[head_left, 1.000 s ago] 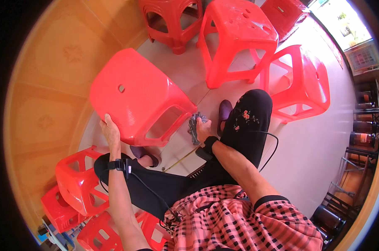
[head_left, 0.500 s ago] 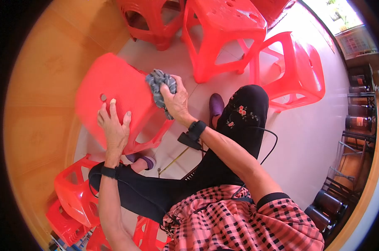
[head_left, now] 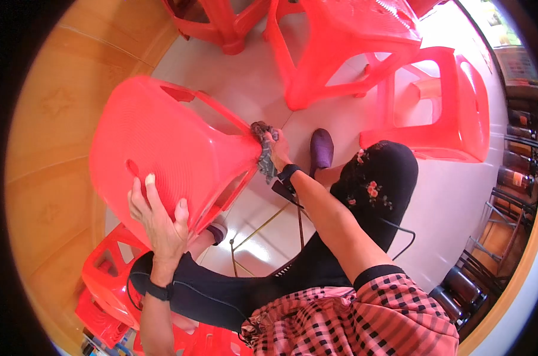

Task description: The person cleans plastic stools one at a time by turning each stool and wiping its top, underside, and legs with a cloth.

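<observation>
A red plastic stool (head_left: 168, 139) is tilted in front of me, its seat facing up and toward me. My left hand (head_left: 165, 228) rests on the seat with fingers spread, the fingertips just below a round hole in it. In my right hand (head_left: 279, 153) is a bunched grey patterned cloth (head_left: 264, 145). The cloth lies against a leg of the stool, to the right of the seat. Part of the right hand's grip is hidden behind the cloth.
More red stools stand ahead, one (head_left: 355, 29) at the top and one (head_left: 441, 113) at the right. Stacked red stools (head_left: 105, 282) are at lower left beside a wooden panel wall (head_left: 49, 148). Dark bottles (head_left: 465, 285) line the right side.
My right hand has moved with the cloth from the seat's edge rightward and down onto the stool's leg. The stool has tilted further, and my left hand stays on its seat.
</observation>
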`<move>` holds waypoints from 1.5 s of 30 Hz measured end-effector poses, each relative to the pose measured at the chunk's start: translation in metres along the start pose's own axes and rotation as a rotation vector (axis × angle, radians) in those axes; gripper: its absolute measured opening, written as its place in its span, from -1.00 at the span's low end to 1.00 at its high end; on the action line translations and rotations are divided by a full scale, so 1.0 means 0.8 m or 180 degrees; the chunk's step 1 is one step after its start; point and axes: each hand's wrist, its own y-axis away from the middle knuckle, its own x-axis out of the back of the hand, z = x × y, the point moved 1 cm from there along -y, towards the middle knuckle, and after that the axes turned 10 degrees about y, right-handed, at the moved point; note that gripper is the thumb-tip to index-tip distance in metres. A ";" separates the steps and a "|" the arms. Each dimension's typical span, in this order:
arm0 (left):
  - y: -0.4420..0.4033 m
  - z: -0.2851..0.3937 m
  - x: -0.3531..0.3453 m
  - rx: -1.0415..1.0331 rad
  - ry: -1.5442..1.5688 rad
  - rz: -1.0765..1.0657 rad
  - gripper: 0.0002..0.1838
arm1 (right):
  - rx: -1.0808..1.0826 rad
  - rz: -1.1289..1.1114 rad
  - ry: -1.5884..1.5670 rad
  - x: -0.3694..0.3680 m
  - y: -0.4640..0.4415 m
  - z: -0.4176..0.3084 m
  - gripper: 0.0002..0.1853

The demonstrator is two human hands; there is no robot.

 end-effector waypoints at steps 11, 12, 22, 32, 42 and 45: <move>-0.006 0.012 0.017 0.0186 -0.0065 -0.0361 -0.25 | -0.0200 0.0323 0.0561 -0.027 -0.060 0.093 -0.50; -0.006 0.012 0.018 0.0193 -0.0063 -0.0373 -0.25 | -0.0569 0.0381 0.0739 -0.027 -0.060 0.096 -0.47; -0.008 0.009 0.009 0.0218 0.0208 -0.0099 -0.28 | 0.1371 -0.1324 0.3182 -0.032 -0.049 0.146 -0.42; -0.019 0.007 -0.004 0.0017 0.0076 0.0482 -0.30 | -0.1367 0.1183 0.1086 -0.146 0.134 0.076 -0.50; -0.021 0.011 0.000 -0.0062 0.0078 0.0611 -0.33 | -0.1323 -0.2205 -0.0194 -0.132 0.198 0.109 -0.57; -0.020 0.009 -0.003 -0.0133 0.0081 0.0750 -0.34 | -0.1206 -0.2317 -0.0279 -0.084 0.234 0.025 -0.58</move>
